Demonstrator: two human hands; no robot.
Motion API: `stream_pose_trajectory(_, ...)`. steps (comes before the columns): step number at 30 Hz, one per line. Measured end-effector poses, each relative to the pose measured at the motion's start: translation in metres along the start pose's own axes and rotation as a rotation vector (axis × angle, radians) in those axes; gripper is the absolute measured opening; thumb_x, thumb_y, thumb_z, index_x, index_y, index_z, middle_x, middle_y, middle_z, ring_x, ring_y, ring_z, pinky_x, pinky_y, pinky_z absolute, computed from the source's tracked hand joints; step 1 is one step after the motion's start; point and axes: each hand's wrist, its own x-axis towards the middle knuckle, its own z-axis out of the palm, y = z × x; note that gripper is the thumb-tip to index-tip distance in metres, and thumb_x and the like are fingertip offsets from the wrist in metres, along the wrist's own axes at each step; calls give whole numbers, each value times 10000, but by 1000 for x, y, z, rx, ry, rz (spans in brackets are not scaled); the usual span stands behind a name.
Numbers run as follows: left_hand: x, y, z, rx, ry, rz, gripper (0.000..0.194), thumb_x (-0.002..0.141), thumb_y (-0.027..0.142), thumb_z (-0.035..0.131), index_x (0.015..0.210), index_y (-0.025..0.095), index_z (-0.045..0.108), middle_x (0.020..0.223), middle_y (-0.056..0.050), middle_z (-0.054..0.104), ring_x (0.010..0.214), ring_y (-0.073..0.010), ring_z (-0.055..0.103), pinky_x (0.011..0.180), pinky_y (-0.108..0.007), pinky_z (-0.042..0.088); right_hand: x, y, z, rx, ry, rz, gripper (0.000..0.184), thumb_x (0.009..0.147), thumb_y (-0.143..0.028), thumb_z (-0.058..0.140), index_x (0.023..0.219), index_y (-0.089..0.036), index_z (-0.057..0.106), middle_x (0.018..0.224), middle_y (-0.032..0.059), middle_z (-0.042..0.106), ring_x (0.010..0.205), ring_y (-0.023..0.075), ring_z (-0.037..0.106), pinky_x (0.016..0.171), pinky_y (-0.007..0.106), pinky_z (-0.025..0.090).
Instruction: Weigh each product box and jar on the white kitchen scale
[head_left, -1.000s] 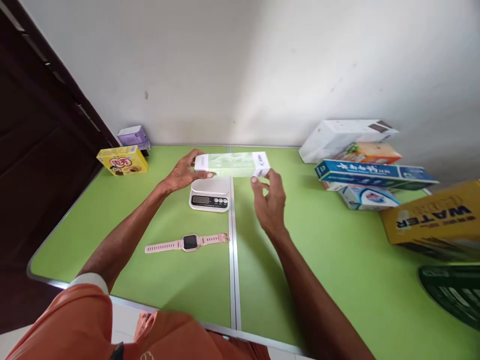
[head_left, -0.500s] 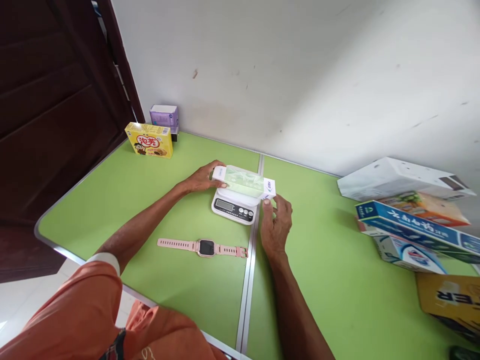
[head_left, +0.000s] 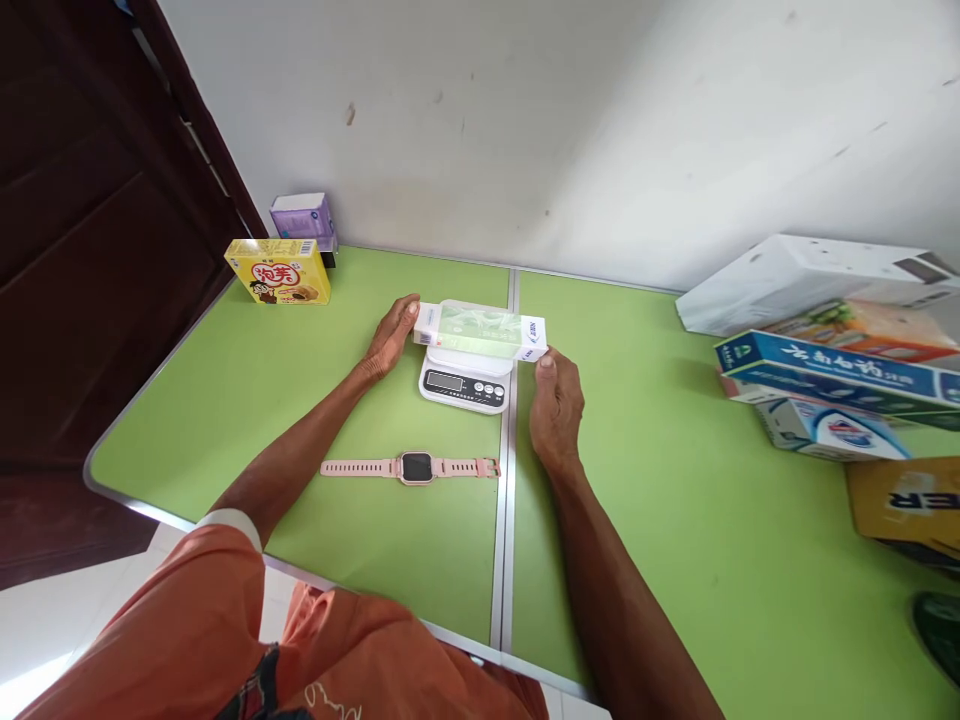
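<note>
A long white-and-green box (head_left: 480, 331) lies crosswise on the platform of a small white kitchen scale (head_left: 463, 388). My left hand (head_left: 391, 338) is at the box's left end, thumb and fingers close together against it. At the right end, my right hand (head_left: 557, 405) has its thumb at the near corner and its other fingers curled, partly hidden. The scale's display and buttons face me, below the box. Nearer to me, a pink-strapped smartwatch (head_left: 417, 467) lies stretched out flat on the green table (head_left: 405, 540).
At the back left stand a yellow snack box (head_left: 279, 272) and a purple box (head_left: 303, 217). Along the right are a white carton (head_left: 810, 280), a blue toothpaste box (head_left: 847, 378) and a yellow-brown package (head_left: 907, 505). A wall (head_left: 525, 130) borders the far edge.
My left hand has shifted from gripping over the box's left part to its very end. My right thumb has come to the right end. The box sits straighter; the camera view has shifted.
</note>
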Motion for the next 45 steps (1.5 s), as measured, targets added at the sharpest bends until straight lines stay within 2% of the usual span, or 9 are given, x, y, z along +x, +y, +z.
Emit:
stream_pose_trajectory(5,-3,3,1,54,8,37,751,1014,808,401,1387,208,657,1471,-131,699,1390,-303,623,1185,-432,486,-1,1,1,17,3,7,619,1090,-701,365,1255,-220,718,1272,130,716,1245,298,629,1108,518,493)
stream_pose_trajectory(9,-6,6,2,79,-13,61,733,1001,801,444,1362,199,653,1387,-130,738,1342,-306,640,1152,-421,495,-1,2,1,59,-10,-13,626,1096,-685,390,1379,-226,709,1447,150,679,1384,309,603,1202,554,451)
stream_pose_trajectory(13,-8,7,2,86,-28,74,747,983,820,464,1354,198,648,1346,-131,751,1328,-311,647,1130,-417,508,-2,0,1,74,-22,-32,630,1106,-664,404,1419,-209,707,1491,167,672,1427,313,599,1241,559,429)
stream_pose_trajectory(26,-10,9,2,78,-27,70,797,971,849,453,1370,183,634,1404,-151,727,1325,-308,651,1133,-416,511,-2,2,2,86,-5,13,643,1085,-691,438,1440,-222,698,1472,157,682,1417,326,601,1234,587,430)
stream_pose_trajectory(33,-10,6,4,53,-38,88,813,953,855,487,1392,182,612,1435,-170,717,1348,-317,653,1158,-437,510,-2,4,2,96,-6,23,720,1074,-722,434,1513,-190,641,1545,186,635,1474,335,562,1261,586,410)
stream_pose_trajectory(39,-10,5,4,32,-62,85,919,899,892,537,1455,161,549,1455,-194,695,1331,-321,664,1150,-444,519,-3,3,2,110,-29,35,817,1054,-754,463,1624,-174,533,1602,210,590,1480,349,560,1227,582,454)
stream_pose_trajectory(45,-11,3,6,41,-71,69,985,875,858,623,1559,169,458,1548,-207,617,1391,-339,630,1167,-448,513,-3,3,3,91,-40,-15,777,1064,-736,457,1624,-203,541,1602,195,588,1460,349,574,1229,583,451)
